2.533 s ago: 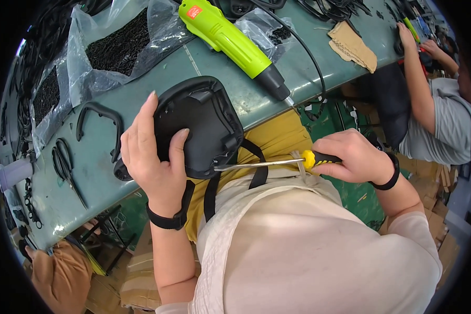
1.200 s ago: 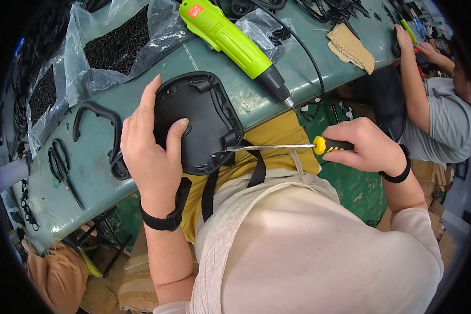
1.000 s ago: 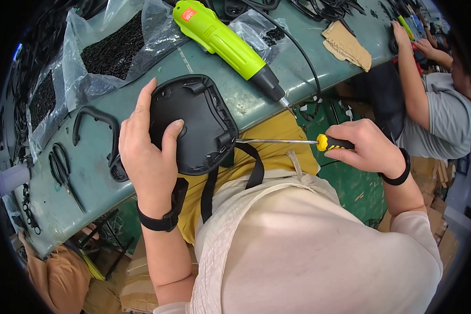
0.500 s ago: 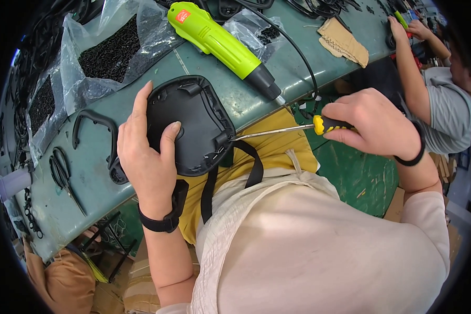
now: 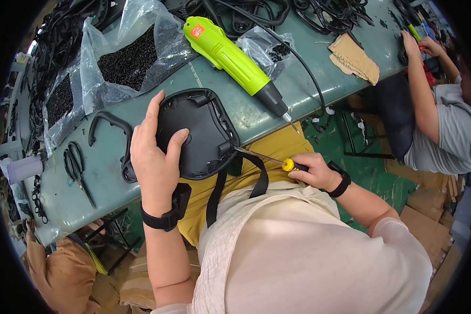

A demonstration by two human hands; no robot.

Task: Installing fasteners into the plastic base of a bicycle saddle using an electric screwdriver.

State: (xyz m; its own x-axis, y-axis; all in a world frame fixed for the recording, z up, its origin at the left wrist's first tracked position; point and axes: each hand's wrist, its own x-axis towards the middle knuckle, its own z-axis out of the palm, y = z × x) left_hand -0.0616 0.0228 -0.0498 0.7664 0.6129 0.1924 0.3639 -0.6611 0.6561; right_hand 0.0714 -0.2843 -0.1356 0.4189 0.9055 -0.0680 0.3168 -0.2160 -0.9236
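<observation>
My left hand (image 5: 159,149) grips a black padded panel (image 5: 201,138) with a folded rim, its thumb pressed on the panel's inner face and its fingers round the left edge. The panel rests at the table's near edge, its hollow side up. My right hand (image 5: 314,170) is closed round a screwdriver (image 5: 289,165) with a yellow and black handle. The shaft points left, and its tip meets the rim at the panel's lower right corner. A black strap (image 5: 260,183) hangs below the panel, over my lap.
A green electric screwdriver (image 5: 230,57) lies on the green table (image 5: 167,107) beyond the panel. Scissors (image 5: 74,170), a curved black frame (image 5: 121,125) and a plastic bag of small black parts (image 5: 128,65) are to the left. A co-worker (image 5: 437,115) works at right.
My right hand has swung down and toward my body, lowering the screwdriver handle while its tip stays at the panel's corner. My left hand still holds the panel. The whole view has shifted slightly.
</observation>
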